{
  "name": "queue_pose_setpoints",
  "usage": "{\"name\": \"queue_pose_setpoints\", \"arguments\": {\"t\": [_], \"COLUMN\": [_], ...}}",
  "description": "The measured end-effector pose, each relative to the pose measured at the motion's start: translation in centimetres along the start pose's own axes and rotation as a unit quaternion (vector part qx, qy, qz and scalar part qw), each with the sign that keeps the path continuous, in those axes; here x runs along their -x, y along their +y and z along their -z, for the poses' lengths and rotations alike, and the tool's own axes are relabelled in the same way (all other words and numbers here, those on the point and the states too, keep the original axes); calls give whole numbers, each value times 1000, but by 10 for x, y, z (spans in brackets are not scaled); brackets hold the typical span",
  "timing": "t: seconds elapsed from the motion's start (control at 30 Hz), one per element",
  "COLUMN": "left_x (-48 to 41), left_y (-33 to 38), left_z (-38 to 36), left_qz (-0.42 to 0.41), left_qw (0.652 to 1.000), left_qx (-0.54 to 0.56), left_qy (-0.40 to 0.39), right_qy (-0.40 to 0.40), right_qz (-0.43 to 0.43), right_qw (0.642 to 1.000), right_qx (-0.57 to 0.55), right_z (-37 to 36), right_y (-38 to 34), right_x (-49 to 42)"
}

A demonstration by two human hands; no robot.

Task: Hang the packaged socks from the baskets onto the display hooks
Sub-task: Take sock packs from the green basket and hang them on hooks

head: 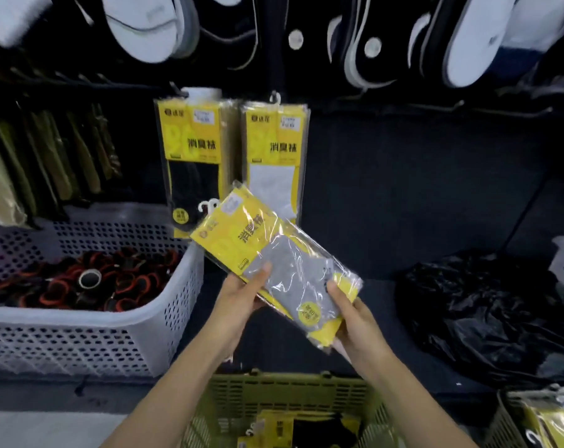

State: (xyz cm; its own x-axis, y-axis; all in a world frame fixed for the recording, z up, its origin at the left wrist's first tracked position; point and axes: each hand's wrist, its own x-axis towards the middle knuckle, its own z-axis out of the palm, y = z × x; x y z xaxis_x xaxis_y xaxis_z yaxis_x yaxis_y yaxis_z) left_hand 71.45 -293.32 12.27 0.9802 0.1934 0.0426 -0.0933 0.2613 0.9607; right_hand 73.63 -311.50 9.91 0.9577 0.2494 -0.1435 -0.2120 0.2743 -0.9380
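Your left hand (241,299) and right hand (355,321) grip a tilted yellow plastic-wrapped grey-sock pack (274,253) above the near olive basket (287,389).

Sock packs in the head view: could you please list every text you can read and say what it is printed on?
"消臭袜": on the hanging black-sock pack.
"消臭袜": on the hanging white-sock pack.
"消臭袜", tilted, partly under glare: on the held grey-sock pack.
Too blurred or small to read: brand logos, white price stickers, round seals, packs in the green basket.
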Motion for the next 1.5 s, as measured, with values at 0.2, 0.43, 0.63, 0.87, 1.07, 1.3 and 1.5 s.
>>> {"name": "queue_pose_setpoints", "arguments": {"t": [0.2,0.43,0.63,0.87,1.07,1.3,1.5], "left_x": [-27,-40,-54,-65,-69,-66,-70], "left_y": [64,77,91,113,124,125,124], "left_z": [10,13,29,66,89,88,87], "left_qz": [-132,-98,-144,-275,-299,-294,-282], "left_qw": [978,983,977,930,914,913,928], "left_qx": [-155,-153,-146,-201,-201,-196,-156], "left_qy": [49,18,67,137,187,201,190], "right_qy": [53,5,-30,52,36,139,268], "right_qz": [201,295,236,236,259,267,221], "right_qw": [969,948,970,970,962,944,916], "right_qx": [135,115,53,25,75,133,201], "right_z": [-30,-91,-102,-93,-106,-118,-119], "right_y": [-68,-121,-127,-143,-159,-156,-159], "right_x": [-26,-48,-66,-86,-117,-168,-196]}}
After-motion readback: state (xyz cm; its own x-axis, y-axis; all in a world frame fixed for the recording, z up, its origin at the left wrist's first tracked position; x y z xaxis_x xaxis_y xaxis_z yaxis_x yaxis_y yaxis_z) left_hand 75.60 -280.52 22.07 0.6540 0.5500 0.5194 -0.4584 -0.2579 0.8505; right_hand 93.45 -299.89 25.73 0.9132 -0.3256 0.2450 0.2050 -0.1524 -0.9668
